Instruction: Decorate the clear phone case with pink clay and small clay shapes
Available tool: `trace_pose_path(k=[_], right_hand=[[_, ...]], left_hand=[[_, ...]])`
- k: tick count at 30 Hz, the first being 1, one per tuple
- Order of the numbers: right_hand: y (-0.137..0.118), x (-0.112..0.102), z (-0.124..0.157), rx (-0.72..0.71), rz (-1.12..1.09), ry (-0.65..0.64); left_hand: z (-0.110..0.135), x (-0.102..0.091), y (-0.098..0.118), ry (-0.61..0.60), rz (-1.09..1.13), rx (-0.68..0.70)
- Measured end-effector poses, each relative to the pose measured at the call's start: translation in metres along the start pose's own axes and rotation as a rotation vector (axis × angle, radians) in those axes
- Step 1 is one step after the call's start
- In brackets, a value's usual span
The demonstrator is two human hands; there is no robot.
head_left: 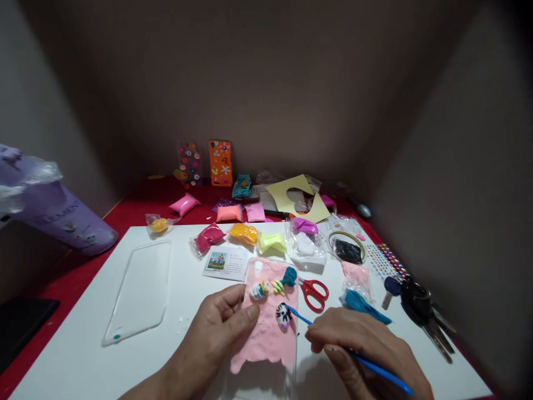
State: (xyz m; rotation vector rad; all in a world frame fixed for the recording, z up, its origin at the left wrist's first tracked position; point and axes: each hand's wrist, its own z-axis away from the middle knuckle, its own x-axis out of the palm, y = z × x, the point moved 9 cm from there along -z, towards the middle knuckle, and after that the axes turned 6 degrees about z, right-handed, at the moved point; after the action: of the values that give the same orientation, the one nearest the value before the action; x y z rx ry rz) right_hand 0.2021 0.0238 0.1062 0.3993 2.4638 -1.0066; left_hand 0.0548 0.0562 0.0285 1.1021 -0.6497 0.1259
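Note:
My left hand (220,328) grips the left edge of a phone case (262,339) covered in pink clay, its thumb lying on the clay. The clay has a wavy lower edge and leaves the case's bottom bare. On it sit a striped clay piece (259,290), yellow strips (278,286), a teal clay lump (290,276) and a white clay piece with black stripes and a pink tip (283,316). My right hand (366,350) is closed on a blue modelling tool (375,369), whose tip meets the upper right of the black-striped piece.
Red-handled scissors (314,294) lie partly behind the case. A clear phone case (139,291) rests at left. Several clay packets, including an orange one (244,234), line the back. Keys (420,305) lie at right; a purple tumbler (62,208) leans at far left.

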Motion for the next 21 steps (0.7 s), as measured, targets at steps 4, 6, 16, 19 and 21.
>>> trace_pose_path(k=[4, 6, 16, 19, 21], right_hand=[[0.0005, 0.0013, 0.0001, 0.011, -0.004, 0.003], [0.0003, 0.0012, 0.0008, 0.012, 0.004, 0.006], [0.0050, -0.0030, 0.0035, 0.039, 0.066, 0.010], [0.0037, -0.0002, 0.0026, 0.021, 0.047, 0.000], [0.0036, 0.0000, 0.0019, 0.029, 0.041, 0.003]], left_hand=[[0.0001, 0.0028, 0.0017, -0.010, 0.003, 0.001], [0.0003, 0.0033, 0.0028, -0.006, -0.001, 0.008], [-0.0010, 0.0003, 0.0022, 0.008, -0.010, 0.013], [-0.0008, 0.0007, 0.0019, 0.004, -0.014, 0.005], [-0.0002, 0.0012, 0.0023, 0.005, -0.016, 0.002]])
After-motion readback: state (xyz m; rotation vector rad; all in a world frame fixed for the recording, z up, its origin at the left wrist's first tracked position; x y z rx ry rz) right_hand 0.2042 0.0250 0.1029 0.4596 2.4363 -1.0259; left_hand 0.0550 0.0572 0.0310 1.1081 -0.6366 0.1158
